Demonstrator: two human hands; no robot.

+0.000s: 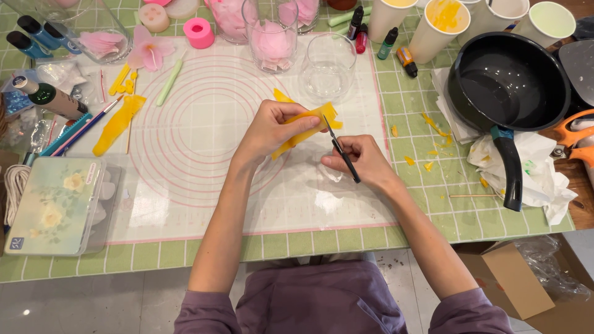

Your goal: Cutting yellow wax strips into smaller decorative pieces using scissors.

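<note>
One yellow petal sheet [303, 131] in left hand [272, 131], one thin tool [342, 152] in right hand [365, 162]

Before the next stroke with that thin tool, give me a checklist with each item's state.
1. Left hand holds the yellow sheet: ok.
2. Right hand grips the thin black tool pen-style: ok.
3. Tool tip meets the sheet's edge: ok.
4. Sheet lifted off the white mat: ok.
5. Empty glass just behind the hands, apart from them: ok.
6. Sheet soft or set: cannot tell.
</note>
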